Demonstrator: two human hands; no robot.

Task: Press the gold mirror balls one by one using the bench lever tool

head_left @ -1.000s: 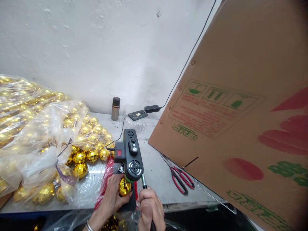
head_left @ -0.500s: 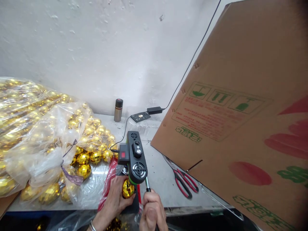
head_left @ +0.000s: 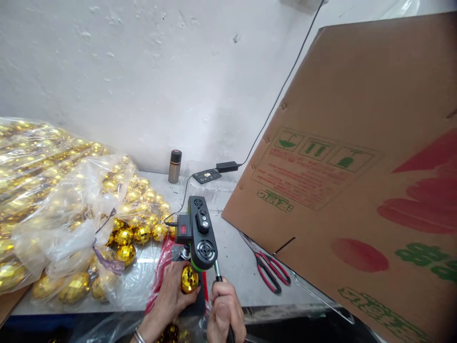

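Note:
A gold mirrored ball (head_left: 189,279) sits between the thumb and fingers of my left hand (head_left: 173,289), under the front end of a black machine (head_left: 203,233) with round vents on top. My right hand (head_left: 227,310) is wrapped round the black grip of a metal lever (head_left: 218,271) on the machine's right side. The ball's top is partly covered by the machine head. Red plastic (head_left: 160,267) lies beside my left hand.
A large clear bag of gold balls (head_left: 67,205) fills the left. Red-and-black scissors (head_left: 272,271) lie right of the machine, against a big cardboard box (head_left: 321,143). Behind stand a bottle (head_left: 174,166) and a black adapter (head_left: 227,166) with its cable.
The camera view has shifted slightly, so the box and scissors appear a little further left. My hands keep their hold on the ball and the lever.

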